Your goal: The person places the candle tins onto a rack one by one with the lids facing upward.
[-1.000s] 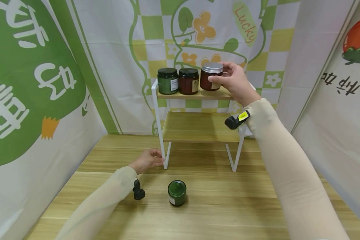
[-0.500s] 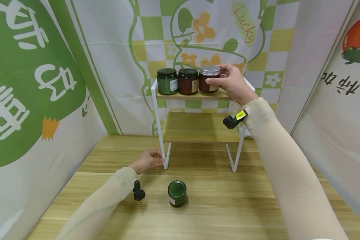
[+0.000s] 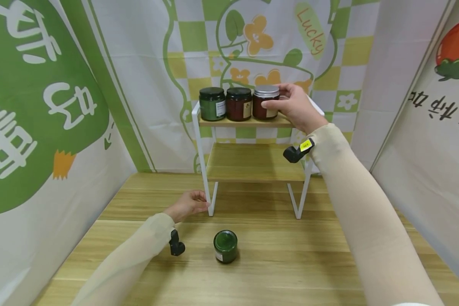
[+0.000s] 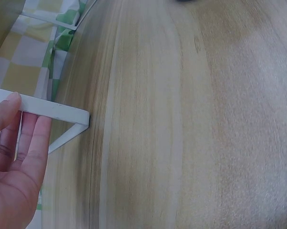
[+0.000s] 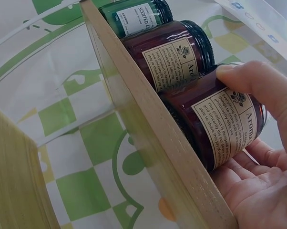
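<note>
On the top shelf of a two-tier rack, my right hand [image 3: 300, 109] grips a dark red candle jar [image 5: 220, 119] with a silver lid, thumb on one side and fingers round the other. The jar stands upright beside a second dark red jar [image 3: 239, 104] with a black lid. Left of that is a green jar [image 3: 212, 104], also black-lidded, with a white label reading "SCENTED". Low on the rack's left side, my left hand [image 4: 19, 157] pinches the white metal leg [image 4: 62, 110] between thumb and fingers.
Another green jar [image 3: 225, 246] stands on the wooden table [image 3: 275, 263] in front of the rack. The lower shelf [image 3: 256, 161] is bare wood. Printed fabric [image 3: 145, 85] hangs behind and at both sides.
My right hand has brought the silver-lidded jar down and left onto the top shelf, close against the middle jar. The left hand has stayed on the leg.
</note>
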